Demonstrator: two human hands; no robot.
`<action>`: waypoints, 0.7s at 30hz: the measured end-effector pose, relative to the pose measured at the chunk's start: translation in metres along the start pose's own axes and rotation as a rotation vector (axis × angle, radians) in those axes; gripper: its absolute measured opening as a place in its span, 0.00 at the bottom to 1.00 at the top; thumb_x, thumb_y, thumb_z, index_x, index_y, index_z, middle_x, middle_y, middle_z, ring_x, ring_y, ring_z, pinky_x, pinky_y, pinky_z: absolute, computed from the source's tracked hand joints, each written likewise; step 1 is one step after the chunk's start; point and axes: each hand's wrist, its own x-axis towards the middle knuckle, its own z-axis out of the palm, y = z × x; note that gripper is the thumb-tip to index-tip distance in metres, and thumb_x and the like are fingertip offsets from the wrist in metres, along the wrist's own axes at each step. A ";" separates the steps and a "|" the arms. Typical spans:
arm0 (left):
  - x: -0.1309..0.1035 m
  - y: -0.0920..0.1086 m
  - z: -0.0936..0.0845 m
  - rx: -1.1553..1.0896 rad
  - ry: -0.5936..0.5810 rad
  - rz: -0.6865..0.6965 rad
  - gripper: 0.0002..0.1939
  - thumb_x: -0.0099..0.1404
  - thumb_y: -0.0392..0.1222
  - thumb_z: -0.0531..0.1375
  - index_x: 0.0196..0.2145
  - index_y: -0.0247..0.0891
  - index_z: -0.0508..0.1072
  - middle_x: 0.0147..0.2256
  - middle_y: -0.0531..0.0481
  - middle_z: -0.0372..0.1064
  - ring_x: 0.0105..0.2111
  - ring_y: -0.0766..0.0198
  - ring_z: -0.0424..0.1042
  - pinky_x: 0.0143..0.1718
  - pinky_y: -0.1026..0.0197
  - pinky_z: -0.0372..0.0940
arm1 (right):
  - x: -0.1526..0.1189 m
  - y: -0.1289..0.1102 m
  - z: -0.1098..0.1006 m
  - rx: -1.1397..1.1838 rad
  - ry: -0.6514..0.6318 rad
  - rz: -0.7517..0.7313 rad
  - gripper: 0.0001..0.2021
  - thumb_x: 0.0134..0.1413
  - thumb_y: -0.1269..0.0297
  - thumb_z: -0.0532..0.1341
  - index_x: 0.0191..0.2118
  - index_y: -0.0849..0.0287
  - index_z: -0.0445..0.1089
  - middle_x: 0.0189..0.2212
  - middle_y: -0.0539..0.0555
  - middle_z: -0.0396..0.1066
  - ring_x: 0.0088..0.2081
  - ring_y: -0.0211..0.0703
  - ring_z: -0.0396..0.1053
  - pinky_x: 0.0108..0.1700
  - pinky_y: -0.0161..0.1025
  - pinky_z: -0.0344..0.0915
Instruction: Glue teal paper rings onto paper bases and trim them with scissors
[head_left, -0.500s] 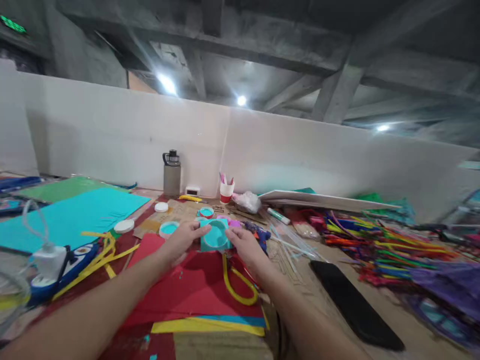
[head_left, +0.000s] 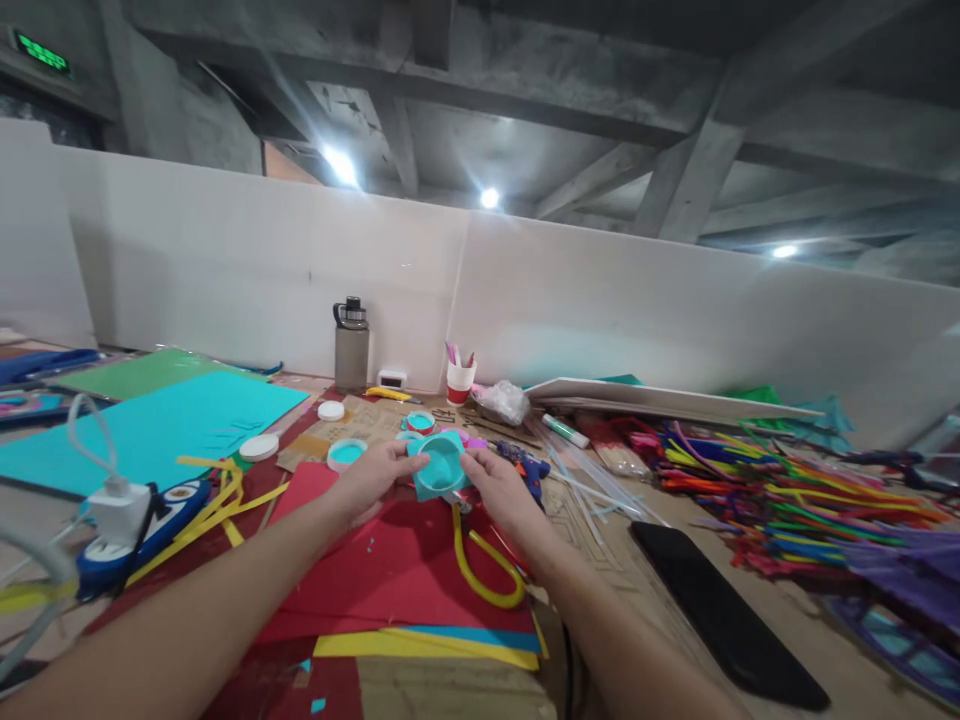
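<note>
A turquoise square piece with a raised round rim [head_left: 441,466] is held up between my two hands over the red sheets [head_left: 375,570]. My left hand [head_left: 382,475] pinches its left edge, thumb towards the rim. On the opposite edge, my right hand [head_left: 491,485] grips it with thumb and fingers. Just below the piece lie scissors with yellow handles [head_left: 495,600], their blades partly hidden. Behind it sit a round lid lined in turquoise [head_left: 347,454] and a small red-rimmed one [head_left: 421,422].
A grey bottle [head_left: 352,350] and a pen cup [head_left: 460,382] stand by the white partition. To the right are a black phone [head_left: 724,610], a glue stick [head_left: 565,431] and colourful pipe cleaners [head_left: 810,490]. Leftward lie a power strip [head_left: 142,535] and turquoise sheet [head_left: 157,430].
The turquoise piece has been tilted and turned slightly between my hands, which stay on its edges. The whole view has shifted a little, so things appear farther right.
</note>
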 end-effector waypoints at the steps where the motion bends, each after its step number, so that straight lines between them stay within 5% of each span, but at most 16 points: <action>1: 0.000 0.000 0.000 0.001 0.015 0.021 0.16 0.54 0.45 0.64 0.38 0.32 0.73 0.34 0.42 0.75 0.30 0.61 0.74 0.33 0.59 0.69 | 0.000 -0.001 0.000 -0.011 0.002 0.006 0.14 0.50 0.52 0.56 0.31 0.58 0.66 0.22 0.47 0.64 0.22 0.35 0.59 0.25 0.32 0.56; 10: -0.005 0.004 0.004 -0.044 -0.055 -0.028 0.15 0.50 0.40 0.66 0.36 0.33 0.73 0.33 0.43 0.74 0.30 0.60 0.73 0.31 0.59 0.69 | -0.003 -0.004 -0.003 -0.092 -0.009 0.016 0.11 0.50 0.58 0.57 0.32 0.60 0.69 0.21 0.46 0.63 0.22 0.34 0.57 0.25 0.32 0.55; 14: -0.005 -0.001 0.002 -0.013 -0.108 -0.054 0.18 0.54 0.49 0.63 0.37 0.32 0.73 0.32 0.41 0.74 0.29 0.60 0.73 0.29 0.58 0.69 | -0.007 -0.007 -0.004 -0.137 -0.085 -0.011 0.11 0.52 0.57 0.57 0.32 0.60 0.69 0.21 0.46 0.64 0.22 0.34 0.57 0.26 0.32 0.55; 17: -0.003 -0.006 -0.001 -0.039 -0.075 -0.048 0.19 0.55 0.52 0.62 0.35 0.32 0.74 0.30 0.42 0.74 0.27 0.60 0.72 0.29 0.58 0.69 | -0.009 -0.009 -0.003 -0.146 -0.121 -0.041 0.13 0.53 0.54 0.56 0.33 0.60 0.69 0.22 0.47 0.64 0.23 0.35 0.58 0.26 0.32 0.56; 21: 0.001 -0.001 -0.007 -0.110 0.010 -0.013 0.17 0.56 0.49 0.62 0.35 0.31 0.74 0.30 0.41 0.74 0.26 0.61 0.72 0.28 0.58 0.70 | -0.010 -0.014 -0.007 -0.174 -0.004 -0.031 0.16 0.53 0.52 0.55 0.36 0.60 0.69 0.25 0.49 0.66 0.25 0.37 0.61 0.27 0.33 0.59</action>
